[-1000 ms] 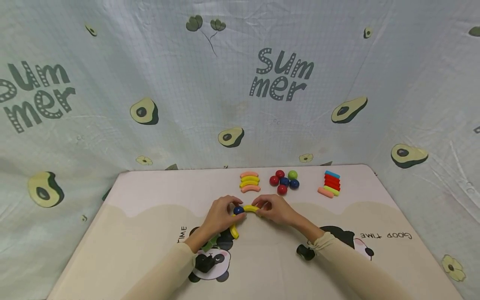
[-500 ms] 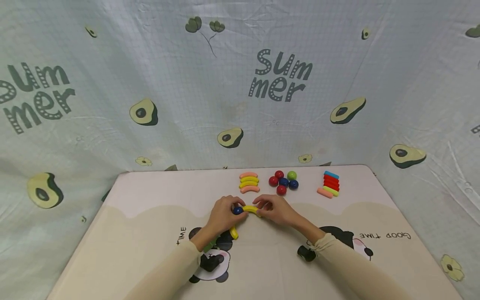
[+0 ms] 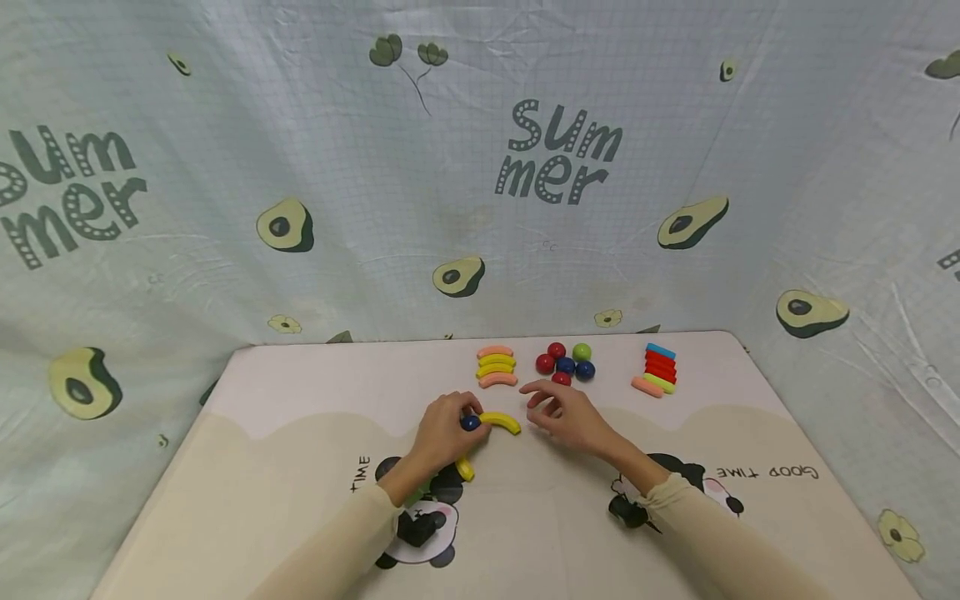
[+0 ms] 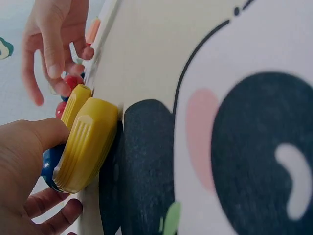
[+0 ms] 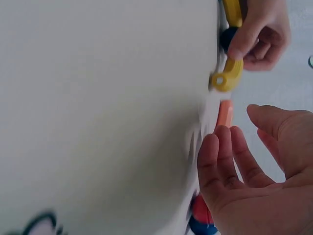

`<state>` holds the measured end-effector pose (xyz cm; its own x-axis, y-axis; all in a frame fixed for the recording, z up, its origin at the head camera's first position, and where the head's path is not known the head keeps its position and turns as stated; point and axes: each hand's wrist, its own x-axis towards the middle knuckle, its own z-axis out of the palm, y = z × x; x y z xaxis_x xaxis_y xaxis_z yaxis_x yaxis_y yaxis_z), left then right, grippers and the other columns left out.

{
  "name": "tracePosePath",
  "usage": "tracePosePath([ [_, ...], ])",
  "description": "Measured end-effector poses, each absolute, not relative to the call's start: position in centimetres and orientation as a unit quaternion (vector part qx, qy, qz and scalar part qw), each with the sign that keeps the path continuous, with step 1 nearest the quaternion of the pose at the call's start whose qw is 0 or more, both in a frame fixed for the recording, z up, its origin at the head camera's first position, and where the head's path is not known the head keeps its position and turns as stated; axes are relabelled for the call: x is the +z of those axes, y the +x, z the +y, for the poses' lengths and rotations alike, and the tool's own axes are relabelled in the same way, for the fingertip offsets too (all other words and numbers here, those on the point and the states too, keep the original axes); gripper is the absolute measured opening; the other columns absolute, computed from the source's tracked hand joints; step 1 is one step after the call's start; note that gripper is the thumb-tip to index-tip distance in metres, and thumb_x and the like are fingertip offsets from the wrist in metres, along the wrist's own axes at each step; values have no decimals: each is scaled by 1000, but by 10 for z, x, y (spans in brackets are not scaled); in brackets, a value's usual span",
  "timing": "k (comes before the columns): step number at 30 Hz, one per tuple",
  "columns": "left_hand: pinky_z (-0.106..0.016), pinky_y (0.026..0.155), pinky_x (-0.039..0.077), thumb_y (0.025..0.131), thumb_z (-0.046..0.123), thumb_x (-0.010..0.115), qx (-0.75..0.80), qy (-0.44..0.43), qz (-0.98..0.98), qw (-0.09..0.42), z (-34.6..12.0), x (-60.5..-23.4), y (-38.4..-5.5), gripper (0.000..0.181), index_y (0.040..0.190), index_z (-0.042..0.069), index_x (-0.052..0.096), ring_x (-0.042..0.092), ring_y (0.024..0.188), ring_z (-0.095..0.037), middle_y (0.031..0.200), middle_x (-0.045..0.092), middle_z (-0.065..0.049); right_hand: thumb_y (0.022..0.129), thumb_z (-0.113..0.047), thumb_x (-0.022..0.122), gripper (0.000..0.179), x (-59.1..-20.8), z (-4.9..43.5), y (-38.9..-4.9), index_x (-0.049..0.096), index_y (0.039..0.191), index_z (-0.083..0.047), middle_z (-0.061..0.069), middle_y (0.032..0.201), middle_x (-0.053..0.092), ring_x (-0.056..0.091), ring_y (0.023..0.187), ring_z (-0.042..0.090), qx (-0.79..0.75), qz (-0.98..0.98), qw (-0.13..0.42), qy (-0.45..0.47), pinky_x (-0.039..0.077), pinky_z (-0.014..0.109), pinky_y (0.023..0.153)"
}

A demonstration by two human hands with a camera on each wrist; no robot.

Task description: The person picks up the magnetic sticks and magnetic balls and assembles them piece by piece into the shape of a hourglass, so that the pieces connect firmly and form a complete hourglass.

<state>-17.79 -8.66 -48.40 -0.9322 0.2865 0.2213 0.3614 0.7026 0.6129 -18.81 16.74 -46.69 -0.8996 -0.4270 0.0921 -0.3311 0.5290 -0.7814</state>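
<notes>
My left hand (image 3: 444,429) pinches a dark blue ball (image 3: 470,423) between thumb and fingers, over the printed panda. Two yellow curved rods meet the ball: one rod (image 3: 501,421) reaches to the right, the other rod (image 3: 465,469) points toward me and is partly covered by the hand. In the left wrist view, the near yellow rod (image 4: 88,147) looks thick and ribbed, with the blue ball (image 4: 50,166) behind it. My right hand (image 3: 573,421) is just right of the first rod's free end, fingers parted and holding nothing; the right wrist view shows its palm (image 5: 264,196).
Behind the hands lie a row of pink and yellow curved rods (image 3: 497,367), a cluster of red, blue and green balls (image 3: 566,365), and a stack of short straight rods (image 3: 660,365). A patterned curtain (image 3: 360,208) hangs behind the table (image 3: 300,379).
My right hand has let go of the yellow rod's end and moved a little to the right. The left hand keeps its hold on the ball, shifting slightly left.
</notes>
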Motion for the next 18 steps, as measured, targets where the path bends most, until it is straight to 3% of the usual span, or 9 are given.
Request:
tracePosePath([
  [11, -30, 67, 45, 83, 18, 83, -335, -182, -923, 62, -94, -482, -176, 21, 90, 10, 64, 51, 74, -14, 81, 61, 2, 96, -8, 72, 38, -466, 195, -190, 63, 133, -6, 8, 110, 69, 67, 90, 22, -439, 879, 16, -187, 57, 25, 66],
  [18, -32, 71, 46, 85, 18, 82, -343, -191, -918, 51, -93, -483, -177, 29, 107, 8, 68, 52, 76, -16, 86, 63, -1, 96, -9, 72, 36, -469, 205, -190, 64, 131, -10, 8, 111, 68, 67, 91, 23, -441, 881, -16, -168, 57, 26, 71],
])
